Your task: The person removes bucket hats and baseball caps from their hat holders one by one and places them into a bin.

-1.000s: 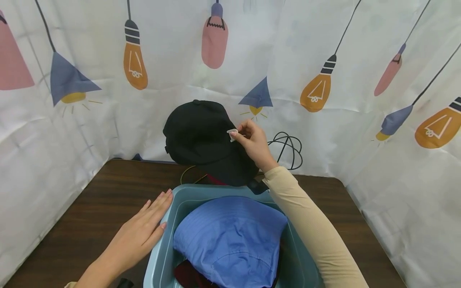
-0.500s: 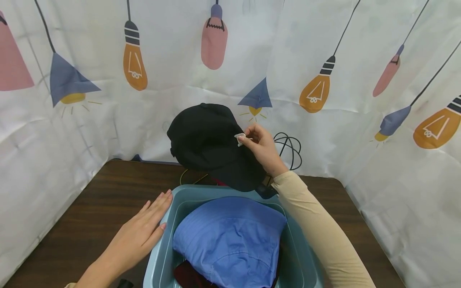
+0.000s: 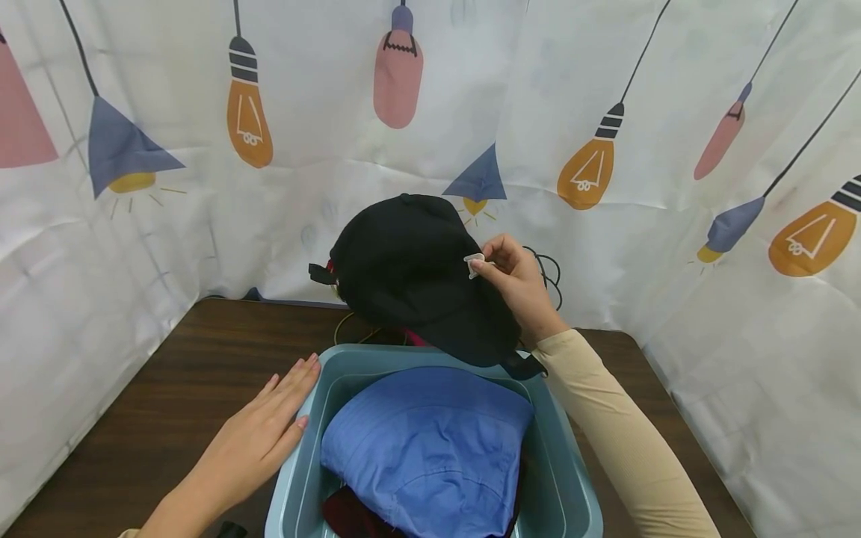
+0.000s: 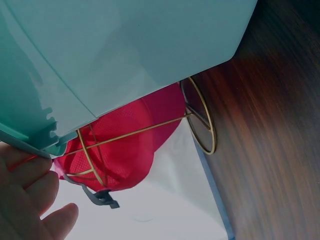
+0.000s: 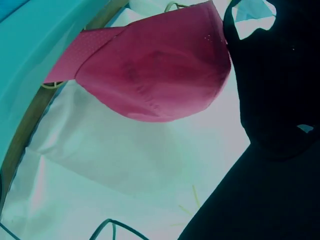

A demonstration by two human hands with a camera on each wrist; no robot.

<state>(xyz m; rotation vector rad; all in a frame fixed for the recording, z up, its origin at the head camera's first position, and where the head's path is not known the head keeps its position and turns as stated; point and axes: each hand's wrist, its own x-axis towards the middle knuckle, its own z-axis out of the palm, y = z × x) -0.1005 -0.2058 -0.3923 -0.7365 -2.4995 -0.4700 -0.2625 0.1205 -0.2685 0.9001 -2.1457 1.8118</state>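
Observation:
A black cap (image 3: 417,276) is held up beyond the far edge of a light blue plastic bin (image 3: 592,515). My right hand (image 3: 521,280) pinches its right side, with a small white piece (image 3: 474,265) showing at the thumb tip. Black straps stick out from the cap. Straight fingers of my left hand (image 3: 258,433) rest along the bin's left rim. Inside the bin lies a blue bucket hat (image 3: 430,448), with a dark maroon item (image 3: 359,515) partly under it. Behind the bin, a red cap (image 4: 117,145) sits on a gold wire stand (image 4: 210,132).
The bin stands on a dark wooden table (image 3: 175,388). A white curtain (image 3: 323,90) printed with lamps encloses the back and sides. A black wire shape (image 3: 553,276) shows behind my right hand. A small black object (image 3: 232,529) lies near my left wrist.
My right hand has moved to the right and slightly down, taking the black cap with it. The cap has turned a little, and its left strap now shows. My left hand keeps its place.

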